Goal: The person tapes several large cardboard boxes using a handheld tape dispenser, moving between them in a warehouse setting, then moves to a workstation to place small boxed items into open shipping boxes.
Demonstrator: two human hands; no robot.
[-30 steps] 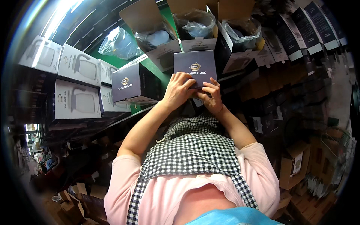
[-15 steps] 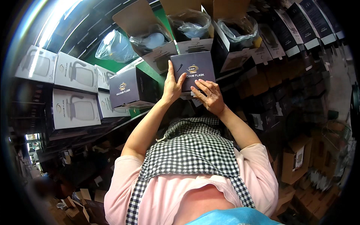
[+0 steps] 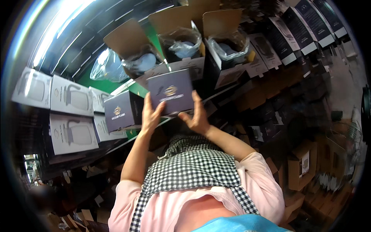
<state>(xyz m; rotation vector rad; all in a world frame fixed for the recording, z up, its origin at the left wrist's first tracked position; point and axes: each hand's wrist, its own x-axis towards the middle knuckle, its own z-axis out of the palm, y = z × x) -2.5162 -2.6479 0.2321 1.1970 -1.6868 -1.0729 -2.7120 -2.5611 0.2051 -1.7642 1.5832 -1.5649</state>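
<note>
Both hands clasped the dark blue box (image 3: 171, 92), raised at twelve o'clock: left hand (image 3: 150, 116) on its left edge, right hand (image 3: 198, 116) beneath, steadying it level before the open cartons (image 3: 181, 46) on the shelf (image 3: 127, 87).

place: stockroom | proof: shelves of boxed kettles (image 3: 73, 133), open cartons (image 3: 181, 46) (bagged goods inside)

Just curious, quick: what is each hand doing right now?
Left hand: grip on the dark box's left edge.
Right hand: grip on its right edge.
</note>
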